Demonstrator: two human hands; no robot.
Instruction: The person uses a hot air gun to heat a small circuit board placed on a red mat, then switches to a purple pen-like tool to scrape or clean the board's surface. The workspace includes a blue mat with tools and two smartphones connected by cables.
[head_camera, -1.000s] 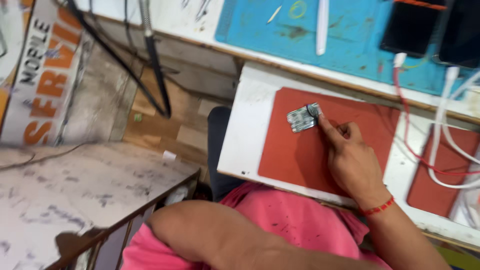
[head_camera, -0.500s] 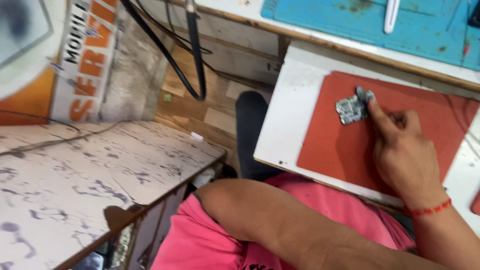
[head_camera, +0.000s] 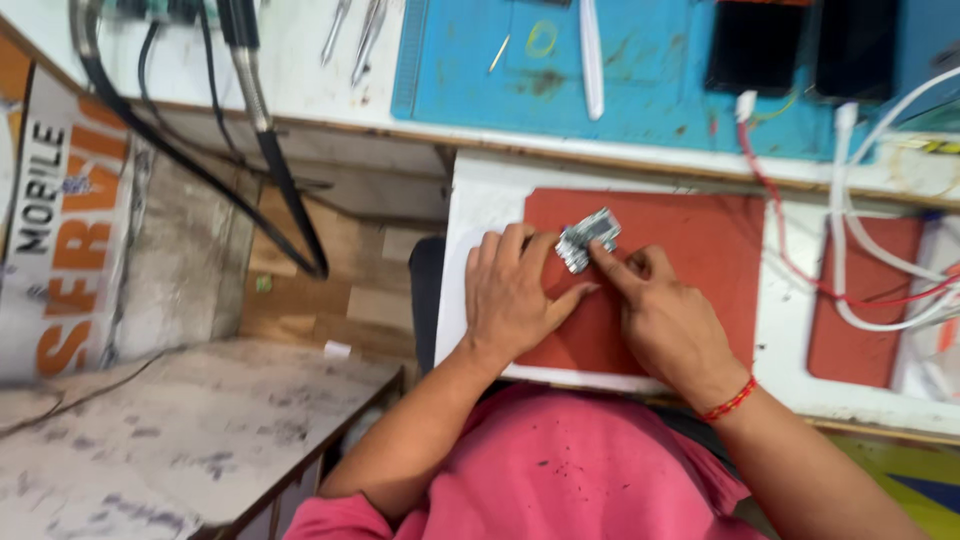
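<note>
A small silvery circuit board (head_camera: 588, 238) lies on a red mat (head_camera: 690, 260) that covers a white tray-like board (head_camera: 478, 200). My right hand (head_camera: 665, 320), with a red thread at its wrist, presses its index fingertip onto the circuit board. My left hand (head_camera: 513, 295) rests flat on the red mat just left of the circuit board, fingers spread, its fingertips at the board's lower left edge. Neither hand lifts the board.
Behind the tray runs a blue work mat (head_camera: 640, 60) with a white spudger (head_camera: 591, 60), two dark phones (head_camera: 800, 45) and tweezers (head_camera: 358, 30). White and red cables (head_camera: 850, 270) loop over a second red mat (head_camera: 870, 300) at right. A marble-patterned side table (head_camera: 180, 440) stands at left.
My left hand has come up from my lap onto the red mat beside the circuit board. The camera view swung back to the right. My right finger stays on the board.
</note>
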